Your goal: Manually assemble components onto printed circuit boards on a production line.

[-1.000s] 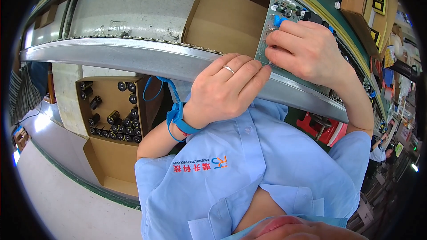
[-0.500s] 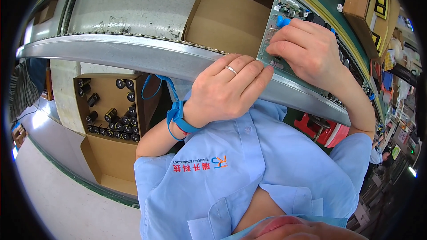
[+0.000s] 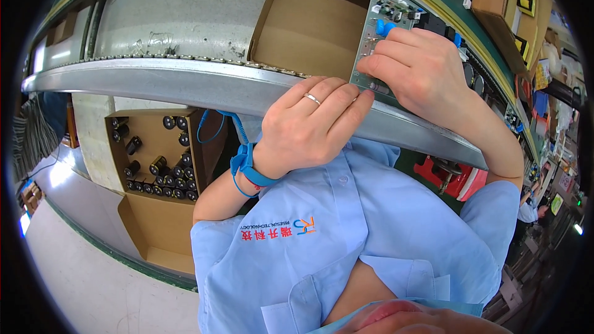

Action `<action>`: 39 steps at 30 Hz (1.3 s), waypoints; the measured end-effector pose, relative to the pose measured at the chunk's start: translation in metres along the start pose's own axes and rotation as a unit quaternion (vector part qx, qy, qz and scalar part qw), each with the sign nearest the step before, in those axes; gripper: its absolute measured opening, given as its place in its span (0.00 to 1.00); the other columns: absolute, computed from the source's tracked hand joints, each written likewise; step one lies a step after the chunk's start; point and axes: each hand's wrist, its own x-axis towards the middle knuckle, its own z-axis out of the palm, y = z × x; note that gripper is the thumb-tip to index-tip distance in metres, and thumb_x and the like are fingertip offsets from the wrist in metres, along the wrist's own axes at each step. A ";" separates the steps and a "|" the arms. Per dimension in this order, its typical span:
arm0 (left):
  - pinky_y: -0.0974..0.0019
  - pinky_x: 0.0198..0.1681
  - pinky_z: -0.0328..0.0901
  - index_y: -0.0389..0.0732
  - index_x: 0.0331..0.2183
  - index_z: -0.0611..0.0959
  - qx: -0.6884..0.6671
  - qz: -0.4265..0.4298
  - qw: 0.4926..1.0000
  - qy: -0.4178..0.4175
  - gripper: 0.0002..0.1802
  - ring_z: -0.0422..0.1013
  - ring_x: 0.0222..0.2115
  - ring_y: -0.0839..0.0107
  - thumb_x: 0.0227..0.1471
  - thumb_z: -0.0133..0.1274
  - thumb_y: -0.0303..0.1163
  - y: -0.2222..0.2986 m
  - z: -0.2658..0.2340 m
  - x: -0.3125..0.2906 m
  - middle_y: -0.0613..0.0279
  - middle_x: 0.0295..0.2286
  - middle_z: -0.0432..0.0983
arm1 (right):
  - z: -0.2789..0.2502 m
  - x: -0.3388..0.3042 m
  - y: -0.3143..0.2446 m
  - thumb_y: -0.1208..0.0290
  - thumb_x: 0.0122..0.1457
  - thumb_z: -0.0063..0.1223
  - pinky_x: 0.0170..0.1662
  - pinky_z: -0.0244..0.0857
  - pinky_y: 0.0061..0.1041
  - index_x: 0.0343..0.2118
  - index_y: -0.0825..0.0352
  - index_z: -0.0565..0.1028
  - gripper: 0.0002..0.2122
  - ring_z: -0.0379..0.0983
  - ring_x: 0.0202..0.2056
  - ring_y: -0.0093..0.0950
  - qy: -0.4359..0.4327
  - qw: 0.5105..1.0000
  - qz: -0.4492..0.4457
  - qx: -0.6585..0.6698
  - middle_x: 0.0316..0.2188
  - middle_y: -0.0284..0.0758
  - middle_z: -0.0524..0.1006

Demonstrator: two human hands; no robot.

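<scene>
Several fingers of the left hand [image 3: 309,122] lay together at the circuit board [image 3: 366,51], perhaps steadying it; the right hand [image 3: 421,74] bunched its fingers over it, grip hidden.

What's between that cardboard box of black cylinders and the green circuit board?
In the head view: a blue coiled cord, the silver metal rail and the left hand, which reaches over the rail toward the circuit board.

On the light-blue cloth work shirt [image 3: 396,210] I see one row of red characters [image 3: 275,234], one line of small dark letters [image 3: 266,224] and — beside them — an orange-and-blue emblem [image 3: 304,226]. The rest I cannot read.
</scene>
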 end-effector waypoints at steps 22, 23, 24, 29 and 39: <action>0.64 0.33 0.67 0.40 0.33 0.84 0.071 -0.217 0.970 -0.082 0.06 0.73 0.27 0.61 0.50 0.58 0.25 -0.037 -0.043 0.027 0.60 0.25 0.77 | 0.008 -0.042 -0.047 0.71 0.50 0.50 0.23 0.65 0.22 0.48 0.67 0.75 0.20 0.71 0.21 0.21 -0.017 0.996 0.090 -0.018 0.33 0.31 0.76; 0.64 0.33 0.67 0.39 0.33 0.84 0.060 -0.232 0.966 -0.097 0.06 0.73 0.27 0.60 0.50 0.58 0.25 -0.035 -0.045 0.029 0.59 0.26 0.77 | 0.006 -0.048 -0.045 0.71 0.50 0.50 0.22 0.66 0.23 0.45 0.67 0.75 0.18 0.73 0.21 0.22 0.001 0.995 0.096 0.004 0.29 0.30 0.75; 0.64 0.33 0.67 0.39 0.34 0.84 0.048 -0.249 0.961 -0.115 0.06 0.73 0.27 0.60 0.51 0.57 0.25 -0.033 -0.047 0.029 0.58 0.26 0.77 | 0.004 -0.054 -0.045 0.71 0.50 0.50 0.22 0.66 0.23 0.45 0.67 0.75 0.18 0.73 0.21 0.22 0.005 0.992 0.123 -0.015 0.29 0.30 0.75; 0.65 0.36 0.68 0.34 0.35 0.83 -0.035 -0.245 0.955 -0.166 0.06 0.74 0.29 0.61 0.53 0.55 0.22 -0.050 -0.064 0.033 0.53 0.30 0.78 | -0.002 -0.090 -0.045 0.73 0.49 0.51 0.21 0.67 0.28 0.32 0.66 0.72 0.07 0.75 0.21 0.28 -0.041 0.978 0.204 0.011 0.22 0.31 0.70; 0.61 0.36 0.68 0.36 0.39 0.83 0.030 -0.278 0.928 -0.247 0.12 0.75 0.31 0.61 0.57 0.54 0.33 -0.068 -0.054 0.045 0.54 0.33 0.79 | -0.022 -0.160 -0.038 0.76 0.48 0.50 0.25 0.68 0.35 0.35 0.63 0.75 0.09 0.78 0.26 0.36 -0.070 0.898 0.435 -0.002 0.27 0.34 0.79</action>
